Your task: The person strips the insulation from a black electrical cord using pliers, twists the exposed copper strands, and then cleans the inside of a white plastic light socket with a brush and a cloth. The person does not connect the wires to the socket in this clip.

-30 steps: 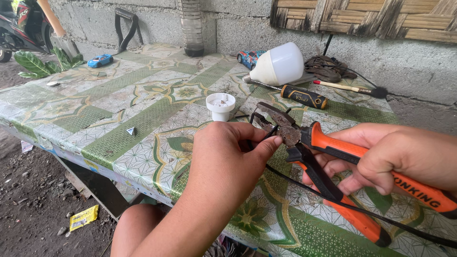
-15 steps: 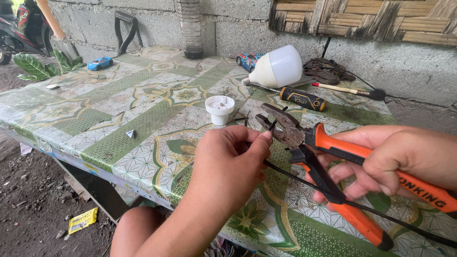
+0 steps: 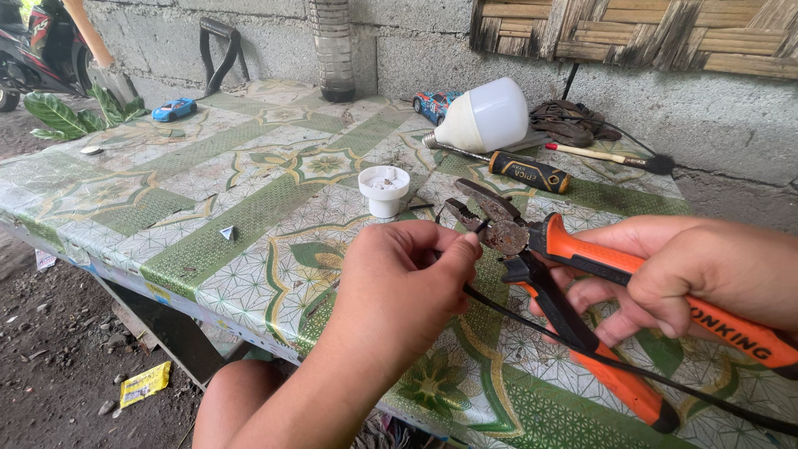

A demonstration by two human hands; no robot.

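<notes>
- Left hand [image 3: 399,287]: fingers curled, thumb and forefinger pinched on the end of a thin black wire [image 3: 582,349] right at the plier nose; wire trailing off beneath the right hand toward the lower right edge of view.
- Right hand [image 3: 690,274]: wrapped around the orange-and-black handles of combination pliers [image 3: 532,249]; handles spread, rusty jaws parted, nose just beyond the left fingertips.
- Wire end: hidden under the left fingertips; stripped or not, cannot tell. No cut or crimp visible. Judged as early in the work, wire positioned at the jaws, squeeze not yet made.
- White lamp holder [image 3: 384,189]: upright, open end up, just beyond the left hand, apart from the wire; nothing joined to it.
- White LED bulb [image 3: 486,116]: lying on its side, well beyond both hands, near the wall; unmounted.
- Screwdriver [image 3: 525,171], black-and-yellow handle: flat between bulb and pliers, untouched.
- Small brush with a pale handle [image 3: 611,156]: beyond the right hand, beside a dark bundle of cloth or cord [image 3: 573,125].
- Two toy cars: a blue one [image 3: 174,108] far to the left of the left hand, another [image 3: 434,103] just beside the bulb.
- Table [image 3: 208,191] with green patterned cover: bearing all of the above.
</notes>
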